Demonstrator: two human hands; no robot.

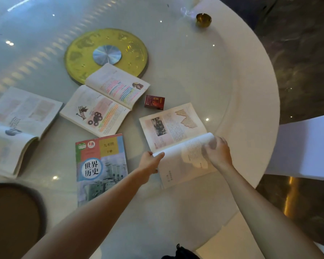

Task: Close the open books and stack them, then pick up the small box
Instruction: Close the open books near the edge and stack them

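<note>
Both my hands are on the open book (173, 135) at the right of the round white desk (241, 81). My left hand (150, 162) pinches the book's near left edge by the spine. My right hand (218, 153) grips the curled-up right edge of the near page, lifted off the desk, motion-blurred. The far page, with a photo and an orange chart, lies flat. The small red box (154, 102) sits just beyond this book, near the highlighted open book (105, 101) at the middle. A closed book with a blue cover (101, 167) lies flat left of my left hand, close to my forearm. Another open book (17, 128) lies at far left. A gold disc (106, 55) sits behind the middle book, a brass ashtray (203, 19) near the far rim.
</note>
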